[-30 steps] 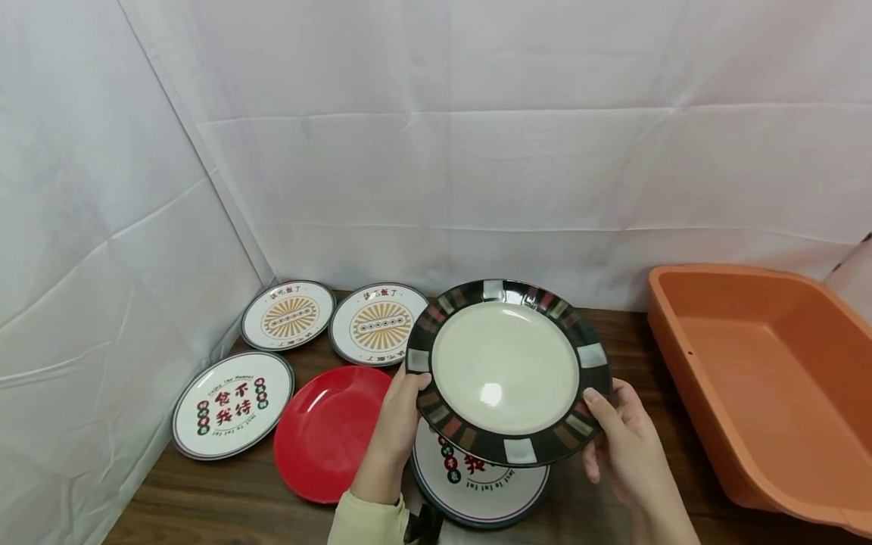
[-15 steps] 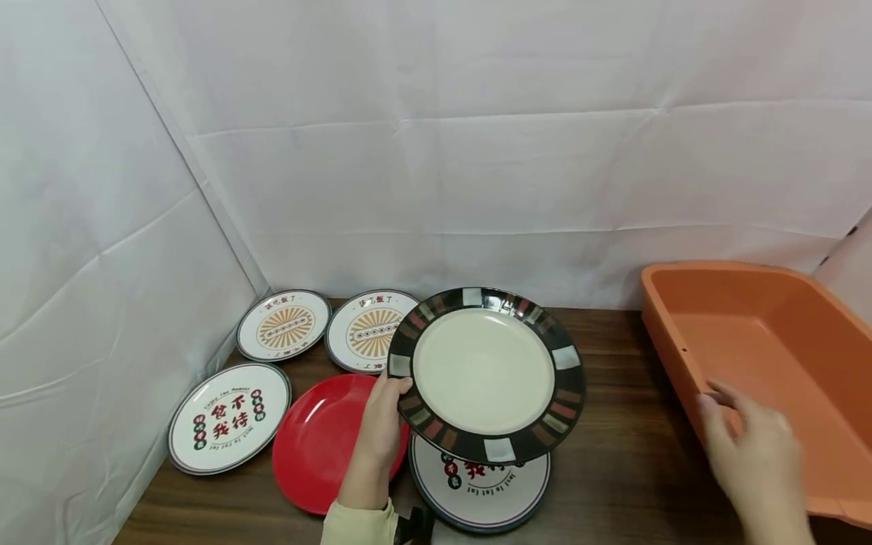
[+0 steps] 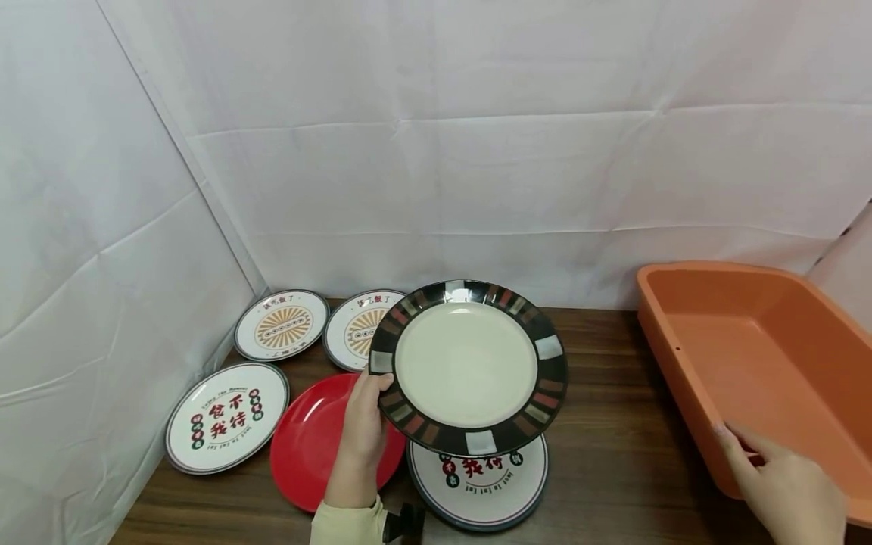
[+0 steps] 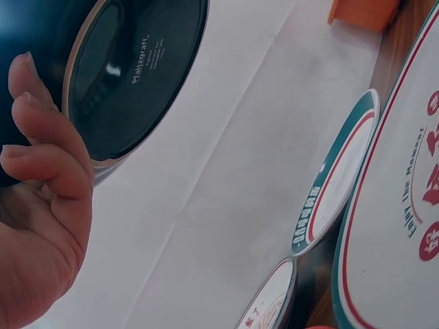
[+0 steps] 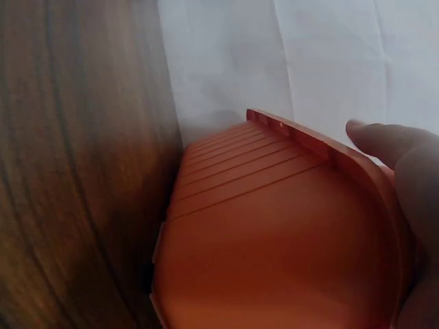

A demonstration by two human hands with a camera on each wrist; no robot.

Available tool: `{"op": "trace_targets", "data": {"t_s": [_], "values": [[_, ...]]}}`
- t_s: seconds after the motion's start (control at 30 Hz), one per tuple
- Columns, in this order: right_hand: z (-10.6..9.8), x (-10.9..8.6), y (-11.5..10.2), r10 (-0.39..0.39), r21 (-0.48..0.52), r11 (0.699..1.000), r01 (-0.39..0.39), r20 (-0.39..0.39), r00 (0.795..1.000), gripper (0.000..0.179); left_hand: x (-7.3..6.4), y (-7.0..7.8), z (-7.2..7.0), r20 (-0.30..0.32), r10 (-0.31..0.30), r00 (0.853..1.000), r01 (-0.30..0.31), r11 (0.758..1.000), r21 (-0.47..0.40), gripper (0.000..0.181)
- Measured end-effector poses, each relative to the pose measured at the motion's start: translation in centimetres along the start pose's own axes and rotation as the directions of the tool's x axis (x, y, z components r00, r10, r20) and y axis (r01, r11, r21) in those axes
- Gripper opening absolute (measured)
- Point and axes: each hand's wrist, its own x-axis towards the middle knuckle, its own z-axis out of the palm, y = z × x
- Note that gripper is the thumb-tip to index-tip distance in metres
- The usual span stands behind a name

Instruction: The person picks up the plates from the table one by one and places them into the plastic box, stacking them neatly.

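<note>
Two holds, head view: clamping raised dark plate [image 3: 466, 365] in left grip [image 3: 361, 428], partly hiding near white plate [image 3: 504, 499]; pinching tub [image 3: 686, 378] rim in right grip [image 3: 786, 484]. Left wrist: bracing underside with fingers [image 4: 58, 140]. Right wrist: showing tub on surface [image 5: 75, 171].

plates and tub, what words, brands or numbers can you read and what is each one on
"Pfaltzgraff": underside of the dark plate, left wrist view; print beneath it too small to read.
"Enjoy The Moment": near white plate, left wrist view.
"食不我待": front-left white plate, head view.
Other plate lettering: too small, blurred or partly hidden to read surely.
Tub: no text visible.
</note>
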Motion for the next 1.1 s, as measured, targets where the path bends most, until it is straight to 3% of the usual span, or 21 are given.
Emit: {"op": "trace_targets", "data": {"t_s": [0.13,0.43,0.7,0.93,1.1], "values": [[0.2,-0.5,-0.4,-0.028,0.01,1.0,0.029,-0.062,0.998,0.064,0.0,0.3,-0.4,-0.011,0.02,1.0,-0.02,1.0,-0.004,0.027],[0.7,-1.8,-2.1,-0.077,0.064,0.995,0.083,-0.089,0.993,0.059,-0.2,0.5,-1.0,-0.022,0.045,0.999,-0.046,0.998,-0.048,0.028],[0.8,-3.2,-4.9,-0.12,0.094,0.989,0.116,0.029,0.992,0.064,0.0,0.3,-1.3,0.001,0.107,0.994,-0.107,0.992,-0.062,0.027],[0.9,-4.8,-7.6,-0.208,0.114,0.974,0.195,0.107,0.972,0.065,-0.2,0.9,-1.0,-0.044,0.046,0.998,-0.049,0.997,-0.059,0.024],[1.1,-5.9,-9.5,-0.261,0.115,0.961,0.251,0.089,0.961,0.061,-0.3,1.1,-0.8,-0.048,0.034,0.998,-0.037,0.997,-0.065,0.026]]}}
